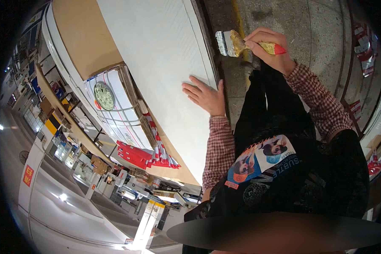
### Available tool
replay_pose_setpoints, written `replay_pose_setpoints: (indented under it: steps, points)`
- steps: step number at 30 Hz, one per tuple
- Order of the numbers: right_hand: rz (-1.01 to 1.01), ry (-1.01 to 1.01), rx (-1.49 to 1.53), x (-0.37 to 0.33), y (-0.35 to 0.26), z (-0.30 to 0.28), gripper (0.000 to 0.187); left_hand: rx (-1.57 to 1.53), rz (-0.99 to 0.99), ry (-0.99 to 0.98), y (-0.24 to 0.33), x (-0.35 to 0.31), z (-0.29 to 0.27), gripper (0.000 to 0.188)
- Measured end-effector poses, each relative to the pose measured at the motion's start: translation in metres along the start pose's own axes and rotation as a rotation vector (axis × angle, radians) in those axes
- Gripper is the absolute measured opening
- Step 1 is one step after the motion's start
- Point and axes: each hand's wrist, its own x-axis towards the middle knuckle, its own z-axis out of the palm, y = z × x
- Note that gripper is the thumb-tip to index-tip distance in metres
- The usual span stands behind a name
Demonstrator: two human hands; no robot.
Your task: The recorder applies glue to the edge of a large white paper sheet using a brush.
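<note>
My left hand (205,96) lies flat with its fingers spread on a large white sheet (156,46), close to the sheet's right edge. To the right, off that edge and above the floor, my right hand (269,50) is closed around the handle of a flat paintbrush (237,43). The brush has a yellowish, stained handle with a red end. Its wide bristles point left toward the sheet and look coated in something whitish. They do not appear to touch the sheet.
Left of the sheet, a strapped stack of papers (127,122) sits on a tan board (84,34), with a round greenish patterned disc (104,96) on it. Red-and-white pieces (135,154) lie beside the stack. A yellow line (240,19) runs along the concrete floor (283,17).
</note>
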Motion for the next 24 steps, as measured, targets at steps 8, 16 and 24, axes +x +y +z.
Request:
replay_pose_setpoints:
  steps: [8,16,24]
  points:
    - [-0.169,0.064,-0.032,0.027,0.009,0.015,0.007,-0.368,0.132,-0.24,-0.04,0.021,-0.054,0.069]
    - [-0.107,-0.033,0.024,-0.005,0.013,0.041,0.006,-0.501,0.112,-0.288,-0.041,0.026,-0.059,0.064]
    - [-0.124,0.061,-0.059,0.0,0.003,0.038,0.007,-0.427,0.173,-0.227,-0.038,0.023,-0.054,0.064]
